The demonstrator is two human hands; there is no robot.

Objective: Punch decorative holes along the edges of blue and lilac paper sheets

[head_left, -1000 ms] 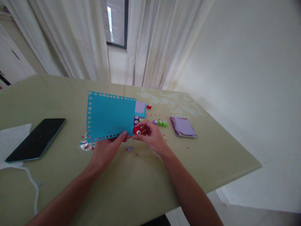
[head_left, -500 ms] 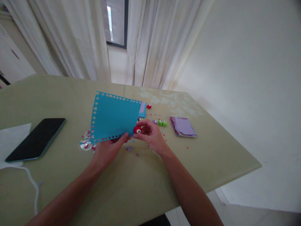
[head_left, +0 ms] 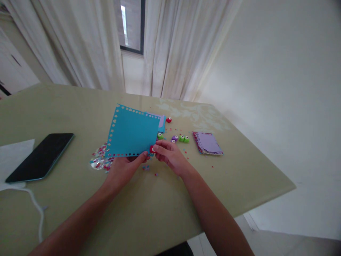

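A sheet of blue paper (head_left: 134, 133) is held up above the table, with small shaped holes along its left, top and bottom edges. My left hand (head_left: 125, 169) is closed on the sheet's bottom edge, thumb in front. At the lower right corner of the paper, my right hand (head_left: 172, 156) is shut on a small red paper punch (head_left: 152, 149) with a round eye on it. The punch sits over the sheet's edge; fingers partly cover it. Behind the right hand stand green punches (head_left: 183, 138) and a purple punch (head_left: 174, 138).
A pile of confetti (head_left: 98, 161) lies left of my left hand, with loose bits scattered about. Further left are a dark tablet (head_left: 41, 156) and a white cable (head_left: 36, 202). A stack of purple and red paper (head_left: 207, 143) lies right; another red punch (head_left: 168, 120) stands behind.
The blue sheet has turned slightly and its left side has shifted right, uncovering more confetti. My right fingers have closed round the red punch, which has moved slightly left.
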